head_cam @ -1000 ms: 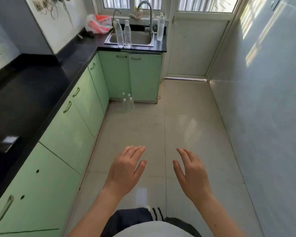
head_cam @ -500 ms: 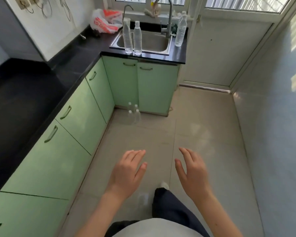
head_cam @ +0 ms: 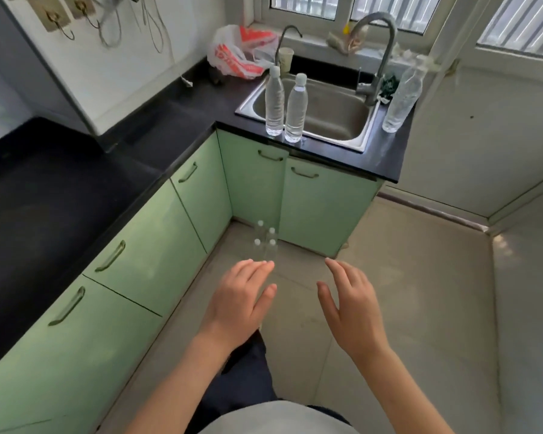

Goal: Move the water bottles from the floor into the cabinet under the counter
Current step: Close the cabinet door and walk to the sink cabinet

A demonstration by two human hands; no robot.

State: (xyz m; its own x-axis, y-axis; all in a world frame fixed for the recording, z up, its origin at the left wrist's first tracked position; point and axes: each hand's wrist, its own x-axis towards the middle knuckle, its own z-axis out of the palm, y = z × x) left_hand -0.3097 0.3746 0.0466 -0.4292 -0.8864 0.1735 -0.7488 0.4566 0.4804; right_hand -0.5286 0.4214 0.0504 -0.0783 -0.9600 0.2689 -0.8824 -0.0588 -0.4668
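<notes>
At the foot of the far cabinet (head_cam: pixel 323 208), where its two pale green doors met the floor (head_cam: pixel 405 292), the water bottles (head_cam: pixel 265 242) stood in a tight cluster, four small white caps over clear bodies so transparent that they almost vanished against the tiles. Within the last second the person had walked up the kitchen: the cluster, well ahead before, now lay just beyond the fingertips of the left hand (head_cam: pixel 239 296) in the view, though how far below the hand it stood could not be told. That probably meant the approach was nearly over and that stooping to reach came next.

Both hands remained spread and empty, the right hand (head_cam: pixel 351 305) level with the left and apart from it, fingers straight and loosely fanned. Both cabinet doors were shut, their thin curved handles untouched, so a door would have to be opened before any bottle went in.

Glossy black stone formed the counter (head_cam: pixel 60 198), with a brushed steel sink (head_cam: pixel 326 111) set into it. Three taller ribbed bottles (head_cam: pixel 296 109) stood along its rim, and a crumpled red and white plastic bag (head_cam: pixel 239 54) lay at the far left.
</notes>
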